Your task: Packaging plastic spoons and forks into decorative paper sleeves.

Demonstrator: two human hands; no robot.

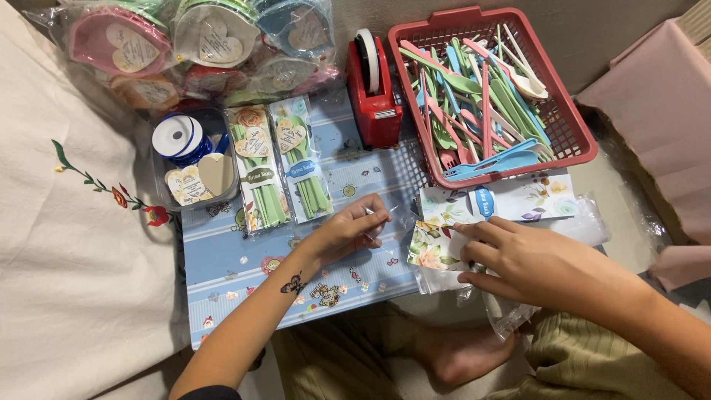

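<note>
two hands work a strip of clear tape and a floral card over a blue patterned board.

the left hand [354, 228] has thumb and fingertips pressed together, pinching a small piece of clear tape [379, 215] that pokes out toward the right hand. the right hand [529, 261] lies flat, fingers together, pressing down a floral card in a clear sleeve [433, 248] just under its fingertips. beyond the left hand stand a red tape dispenser [374, 85] and two packed sets of green cutlery [280, 167]; beyond the right hand sits a red basket [570, 118] of pastel plastic cutlery. the blue board [222, 259] lies beneath the left wrist.
</note>
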